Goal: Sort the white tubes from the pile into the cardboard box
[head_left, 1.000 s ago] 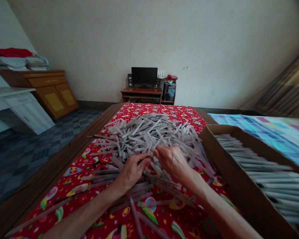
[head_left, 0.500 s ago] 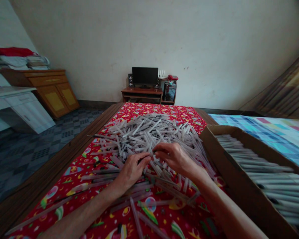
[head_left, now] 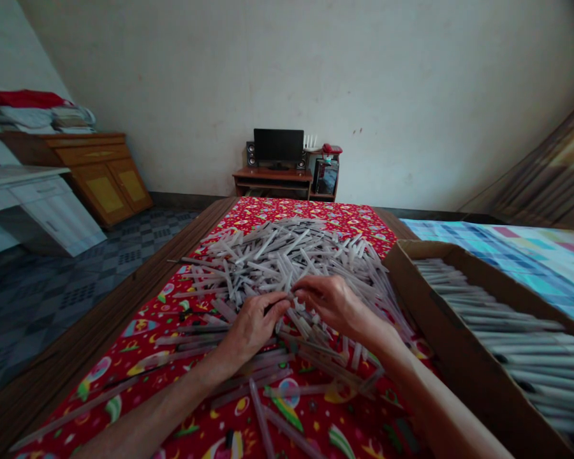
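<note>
My left hand [head_left: 262, 317] and my right hand [head_left: 332, 301] meet fingertip to fingertip over the near side of a heap of translucent whitish plastic tubes [head_left: 263, 245]. Thumb and fingers are pinched together on each hand. Whatever lies between the fingertips is small and mostly covered, with a dark bit near the right fingers; I cannot make out its kind. Below the left wrist, loose tubes lie side by side on a red patterned cloth [head_left: 141, 347]. A single tube [head_left: 262, 417] points toward me.
A cardboard box [head_left: 452, 338] at my right holds rows of white tubes or pens [head_left: 530, 341], a few with black ends. Behind it is a checked cloth [head_left: 497, 255]. A monitor [head_left: 278, 145] stands on a desk by the far wall, and a wooden cabinet [head_left: 100, 175] at left.
My right hand's fingertips have shifted very slightly to the left, closer to the left fingertips. The left hand, tubes and box look the same.
</note>
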Motion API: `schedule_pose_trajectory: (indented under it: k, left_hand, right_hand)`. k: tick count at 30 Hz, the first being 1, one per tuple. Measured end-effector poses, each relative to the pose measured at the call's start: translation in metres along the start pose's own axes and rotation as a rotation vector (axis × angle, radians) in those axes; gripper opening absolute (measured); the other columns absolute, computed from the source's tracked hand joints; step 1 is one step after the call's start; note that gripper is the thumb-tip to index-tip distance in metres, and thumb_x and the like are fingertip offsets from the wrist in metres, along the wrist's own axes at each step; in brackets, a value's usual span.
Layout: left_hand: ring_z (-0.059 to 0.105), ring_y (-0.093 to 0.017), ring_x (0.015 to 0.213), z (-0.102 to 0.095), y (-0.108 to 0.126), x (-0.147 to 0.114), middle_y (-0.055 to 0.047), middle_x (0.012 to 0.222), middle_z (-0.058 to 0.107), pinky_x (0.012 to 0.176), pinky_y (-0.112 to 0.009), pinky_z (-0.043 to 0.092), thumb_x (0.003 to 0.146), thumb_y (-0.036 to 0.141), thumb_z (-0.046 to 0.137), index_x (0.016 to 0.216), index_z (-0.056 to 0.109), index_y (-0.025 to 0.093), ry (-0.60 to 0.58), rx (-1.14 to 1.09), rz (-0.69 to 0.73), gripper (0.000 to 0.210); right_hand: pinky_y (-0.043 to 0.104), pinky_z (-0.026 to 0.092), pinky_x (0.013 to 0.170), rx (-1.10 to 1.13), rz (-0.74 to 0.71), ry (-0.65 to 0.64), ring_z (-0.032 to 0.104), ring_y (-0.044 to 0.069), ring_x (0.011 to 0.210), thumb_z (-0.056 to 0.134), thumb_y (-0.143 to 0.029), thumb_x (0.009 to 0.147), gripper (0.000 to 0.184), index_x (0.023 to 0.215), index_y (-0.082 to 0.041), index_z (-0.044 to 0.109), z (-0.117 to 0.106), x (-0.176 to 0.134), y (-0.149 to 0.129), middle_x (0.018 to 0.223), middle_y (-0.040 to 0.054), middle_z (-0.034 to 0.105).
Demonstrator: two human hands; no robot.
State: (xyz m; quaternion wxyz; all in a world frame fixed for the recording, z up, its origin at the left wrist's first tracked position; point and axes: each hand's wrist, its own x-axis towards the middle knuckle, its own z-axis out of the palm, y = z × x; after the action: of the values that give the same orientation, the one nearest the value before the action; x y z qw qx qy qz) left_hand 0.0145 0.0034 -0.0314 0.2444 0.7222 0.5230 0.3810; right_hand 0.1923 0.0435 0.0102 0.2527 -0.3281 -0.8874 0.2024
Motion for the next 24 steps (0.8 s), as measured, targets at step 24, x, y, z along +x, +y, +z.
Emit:
schedule_pose_trajectory:
  k: [24]
  left_hand:
    - [0.065, -0.021, 0.087, 0.001, 0.001, 0.0, -0.006, 0.096, 0.071, 0.079, -0.028, 0.047, 0.086, 0.032, 0.047, 0.096, 0.069, 0.017, 0.028, 0.023, -0.014, 0.029]
  right_hand:
    - [0.018, 0.026, 0.052, 0.034, -0.004, -0.009, 0.043, 0.006, 0.052, 0.046, -0.028, 0.088, 0.018, 0.087, -0.015, 0.059, -0.003, -0.001, 0.002, 0.061, -0.0016, 0.055]
